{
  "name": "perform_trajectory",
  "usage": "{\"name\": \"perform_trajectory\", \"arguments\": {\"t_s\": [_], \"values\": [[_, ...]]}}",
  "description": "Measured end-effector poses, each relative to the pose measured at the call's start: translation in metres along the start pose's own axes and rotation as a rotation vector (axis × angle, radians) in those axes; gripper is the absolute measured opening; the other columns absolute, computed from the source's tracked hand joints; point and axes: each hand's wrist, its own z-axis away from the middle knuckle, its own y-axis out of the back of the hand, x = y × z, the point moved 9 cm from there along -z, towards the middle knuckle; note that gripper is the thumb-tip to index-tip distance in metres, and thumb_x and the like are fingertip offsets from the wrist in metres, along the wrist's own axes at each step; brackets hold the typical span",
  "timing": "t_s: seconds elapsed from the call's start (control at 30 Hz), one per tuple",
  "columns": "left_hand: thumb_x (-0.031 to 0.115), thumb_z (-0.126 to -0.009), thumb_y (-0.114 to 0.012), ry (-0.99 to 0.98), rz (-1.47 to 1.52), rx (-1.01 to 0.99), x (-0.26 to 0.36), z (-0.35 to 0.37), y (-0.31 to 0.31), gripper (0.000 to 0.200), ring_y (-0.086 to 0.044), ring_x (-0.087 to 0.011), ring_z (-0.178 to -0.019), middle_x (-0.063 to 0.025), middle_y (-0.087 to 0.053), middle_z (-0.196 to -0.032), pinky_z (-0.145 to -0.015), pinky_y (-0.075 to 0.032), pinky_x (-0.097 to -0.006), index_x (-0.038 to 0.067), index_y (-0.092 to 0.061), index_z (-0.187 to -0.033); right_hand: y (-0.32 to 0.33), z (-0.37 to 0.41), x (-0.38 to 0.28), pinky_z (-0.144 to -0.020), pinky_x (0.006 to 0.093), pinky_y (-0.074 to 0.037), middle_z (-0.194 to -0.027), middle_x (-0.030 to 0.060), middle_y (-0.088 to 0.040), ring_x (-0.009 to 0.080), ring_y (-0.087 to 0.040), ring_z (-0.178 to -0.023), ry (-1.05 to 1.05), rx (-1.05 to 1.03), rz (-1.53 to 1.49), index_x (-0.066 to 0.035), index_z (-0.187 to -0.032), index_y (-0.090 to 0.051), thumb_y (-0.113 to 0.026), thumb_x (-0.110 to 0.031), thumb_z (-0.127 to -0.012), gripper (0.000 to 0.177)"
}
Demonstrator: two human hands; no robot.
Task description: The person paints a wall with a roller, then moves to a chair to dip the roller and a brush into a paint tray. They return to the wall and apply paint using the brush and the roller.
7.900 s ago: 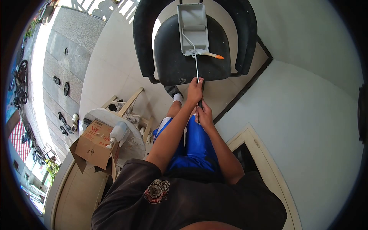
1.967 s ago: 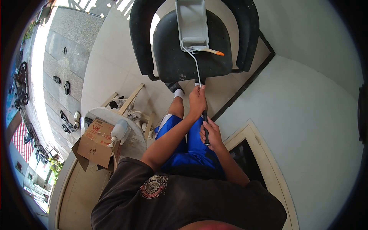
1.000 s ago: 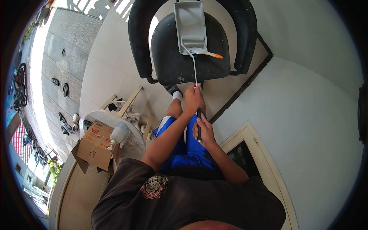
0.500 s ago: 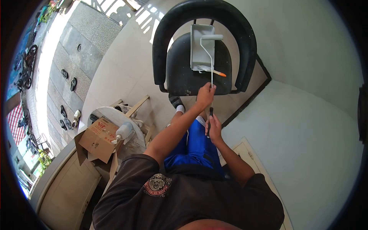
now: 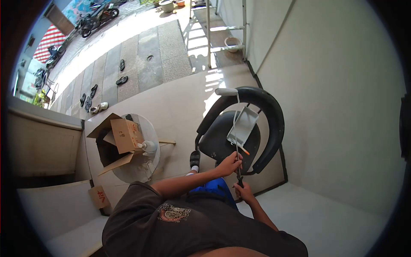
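Observation:
My left hand (image 5: 231, 164) is closed around the metal rod of a long paint roller (image 5: 226, 91). Lower down, my right hand (image 5: 245, 192) grips its black handle. The white roller head hangs in front of the chair's backrest at its far left side, and the rod passes over a white paint tray (image 5: 245, 124). That tray lies on the seat of a black chair (image 5: 215, 136). At the tray's near end rests a paintbrush (image 5: 245, 150) with an orange handle end, partly hidden by the rod.
To the left, a round table (image 5: 147, 165) carries an open cardboard box (image 5: 126, 136) and a white spray bottle (image 5: 148, 147). A wall (image 5: 334, 107) runs along the right. Beyond the floor stand a ladder (image 5: 209, 38) and a bucket (image 5: 232, 43); several sandals (image 5: 122, 80) lie outside.
My view has turned toward the doorway, bringing the ladder into sight. The roller head has moved from over the tray to in front of the backrest. Both hands keep their hold.

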Motion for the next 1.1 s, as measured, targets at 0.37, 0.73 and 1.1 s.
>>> {"name": "perform_trajectory", "arguments": {"t_s": [0.37, 0.73, 1.1], "values": [[0.02, -0.101, -0.049, -0.322, 0.276, 0.565, 0.054, 0.118, 0.088, 0.024, -0.056, -0.0068, -0.062, -0.0061, -0.065, -0.088, -0.057, -0.047, -0.0214, 0.005, -0.048, -0.119, -0.076, -0.035, -0.102, -0.044, 0.0223, -0.031, -0.06, -0.0073, -0.044, 0.0026, -0.041, -0.051, 0.201, -0.393, 0.594, -0.01, -0.075, -0.053, -0.06, -0.034, -0.096, 0.033], [0.017, -0.099, -0.05, -0.515, 0.38, 1.063, 0.036, 0.319, 0.179, 0.027, -0.057, -0.0084, -0.066, -0.0063, -0.065, -0.092, -0.062, -0.05, -0.0244, 0.003, -0.049, -0.122, -0.274, -0.056, -0.077, -0.045, 0.0234, -0.034, -0.061, -0.005, -0.051, 0.0038, -0.044, -0.051, 0.293, -0.82, 0.99, -0.007, -0.081, -0.059, -0.06, -0.031, -0.096, 0.028], [0.018, -0.099, -0.05, -0.605, 0.392, 1.514, -0.023, 0.536, 0.211, 0.027, -0.058, -0.0113, -0.072, -0.0081, -0.066, -0.089, -0.064, -0.049, -0.027, 0.002, -0.046, -0.119, -0.472, 0.028, 0.002, -0.04, 0.0252, -0.035, -0.055, -0.0024, -0.048, 0.0064, -0.044, -0.044, 0.221, -1.171, 1.288, -0.005, -0.078, -0.052, -0.06, -0.024, -0.095, 0.027]]}}
